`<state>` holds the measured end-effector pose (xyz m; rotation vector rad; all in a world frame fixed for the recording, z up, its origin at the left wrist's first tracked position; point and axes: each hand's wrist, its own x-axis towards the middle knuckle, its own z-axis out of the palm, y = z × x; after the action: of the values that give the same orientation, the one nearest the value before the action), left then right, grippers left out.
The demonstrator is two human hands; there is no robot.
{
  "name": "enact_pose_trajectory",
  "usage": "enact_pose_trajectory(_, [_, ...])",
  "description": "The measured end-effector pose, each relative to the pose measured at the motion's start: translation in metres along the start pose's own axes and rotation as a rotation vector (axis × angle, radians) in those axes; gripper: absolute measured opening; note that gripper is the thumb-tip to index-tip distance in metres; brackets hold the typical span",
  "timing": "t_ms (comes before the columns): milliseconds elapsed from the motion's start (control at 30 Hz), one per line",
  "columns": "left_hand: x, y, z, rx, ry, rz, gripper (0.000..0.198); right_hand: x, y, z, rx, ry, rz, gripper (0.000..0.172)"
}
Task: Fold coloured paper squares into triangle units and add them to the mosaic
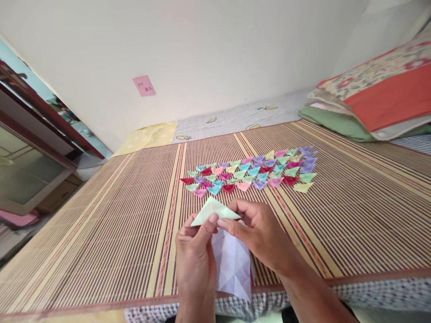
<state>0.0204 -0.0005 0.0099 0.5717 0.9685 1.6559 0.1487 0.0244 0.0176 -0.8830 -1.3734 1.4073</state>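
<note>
Between my two hands is a pale green paper (214,208) folded into a triangle with its point facing away from me. My left hand (197,251) pinches its left side, thumb on top near the lower edge. My right hand (261,233) holds the right side, its thumb tip close to the left thumb and fingers behind the corner. Below them lies creased lavender paper (232,264), partly hidden by the hands and reaching the mat's near edge. Beyond the hands, rows of small folded paper pieces (244,174) in many colours sit on the mat.
A striped bamboo mat (134,224) covers the bed. Folded bedding with a red and floral cover (393,98) is piled at the right back. A pink note (144,85) sticks to the white wall. Dark red door or window frames stand at left.
</note>
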Motion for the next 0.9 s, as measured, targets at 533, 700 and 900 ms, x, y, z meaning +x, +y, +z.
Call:
enact_pose_trajectory(533, [0.008,0.002,-0.005,-0.014,-0.02,-0.064,0.023,0.003,0.006,-0.005,-0.044,-0.049,-0.016,0.034])
enact_pose_trajectory(700, [0.009,0.001,-0.007,0.019,0.037,0.003,0.026,0.007,0.007,-0.027,-0.14,-0.043,-0.059,0.032])
enact_pose_trajectory(900, [0.003,-0.007,-0.003,0.116,-0.006,-0.002,0.029,0.009,0.006,-0.024,-0.065,-0.055,-0.113,0.018])
